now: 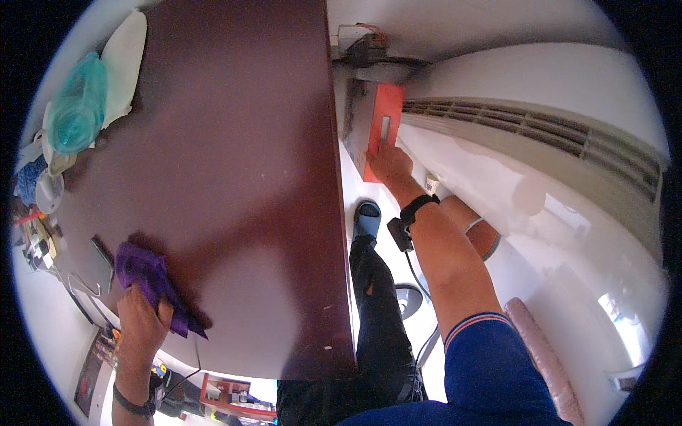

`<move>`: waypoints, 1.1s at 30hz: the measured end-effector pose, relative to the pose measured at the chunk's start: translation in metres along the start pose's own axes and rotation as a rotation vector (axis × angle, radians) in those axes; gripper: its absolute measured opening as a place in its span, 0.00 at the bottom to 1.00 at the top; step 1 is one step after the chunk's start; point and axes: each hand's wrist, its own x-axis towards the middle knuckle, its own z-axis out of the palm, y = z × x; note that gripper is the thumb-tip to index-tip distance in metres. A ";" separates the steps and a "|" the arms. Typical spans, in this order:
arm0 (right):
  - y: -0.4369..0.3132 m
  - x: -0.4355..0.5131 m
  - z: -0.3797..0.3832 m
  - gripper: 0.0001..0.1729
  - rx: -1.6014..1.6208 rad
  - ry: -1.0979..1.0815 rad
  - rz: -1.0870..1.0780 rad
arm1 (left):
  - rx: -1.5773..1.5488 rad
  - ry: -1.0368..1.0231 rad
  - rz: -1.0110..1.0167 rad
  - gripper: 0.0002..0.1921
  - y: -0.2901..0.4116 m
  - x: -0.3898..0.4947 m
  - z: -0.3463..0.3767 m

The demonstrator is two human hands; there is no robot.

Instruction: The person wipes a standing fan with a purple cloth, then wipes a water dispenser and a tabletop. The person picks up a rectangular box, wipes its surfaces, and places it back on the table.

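My left hand (143, 314) is closed on a bunched purple cloth (141, 263), which rests on the dark red-brown tabletop (229, 149). A dark flat device (103, 263), perhaps a phone, lies just left of the cloth. Beyond the table's right edge, my right hand (391, 164) grips the lower part of an orange-fronted box (388, 106) with a pale slot in its face. The fingertips are partly hidden there. A black strap with a small black box (400, 234) and a cable is on my right wrist.
A translucent teal plastic container (80, 106) stands at the table's far left near a white sheet-like item (125, 64). A white vented unit (533, 133) runs along the right. On the floor side are a paper cup (432, 183), a brown cylindrical bin (474, 229) and a pink roll (543, 362).
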 end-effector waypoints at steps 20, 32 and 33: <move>-0.010 -0.075 0.076 0.31 0.001 0.298 0.051 | 0.053 0.151 0.017 0.29 0.003 0.008 0.004; 0.078 -0.177 0.071 0.26 0.093 0.134 0.156 | 0.065 0.027 -0.053 0.26 0.025 0.014 -0.009; 0.085 -0.196 0.073 0.26 0.079 0.111 0.171 | 0.067 0.032 -0.050 0.26 0.025 0.014 -0.009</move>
